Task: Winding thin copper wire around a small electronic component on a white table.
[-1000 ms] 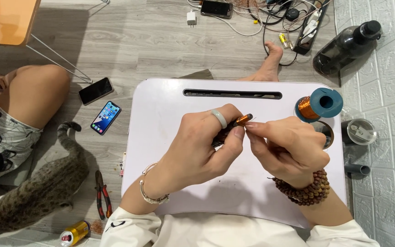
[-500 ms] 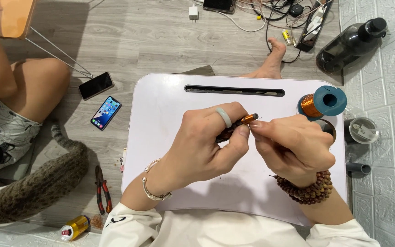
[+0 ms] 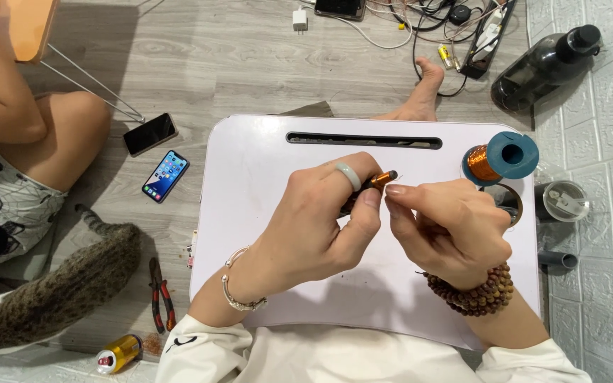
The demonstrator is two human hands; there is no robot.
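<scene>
My left hand (image 3: pixel 317 223), with a pale ring and a silver bracelet, grips a small dark rod wound with copper wire (image 3: pixel 376 181) over the white lap table (image 3: pixel 250 177). My right hand (image 3: pixel 452 230), wearing a brown bead bracelet, pinches at the rod's coiled tip; a thin wire between its fingertips is too fine to make out clearly. A blue spool of copper wire (image 3: pixel 499 160) lies on its side at the table's right edge, just beyond my right hand.
Two phones (image 3: pixel 157 154) lie on the wood floor left of the table, with red-handled pliers (image 3: pixel 161 298), a yellow can (image 3: pixel 117 353) and a tabby cat (image 3: pixel 51 298). Another person's leg (image 3: pixel 65 135) is at left. Cables, a bare foot (image 3: pixel 423 89), and a dark bottle (image 3: pixel 544 67) lie beyond.
Both hands stay together on the wound rod, with only slight finger shifts. The person at left has moved an arm.
</scene>
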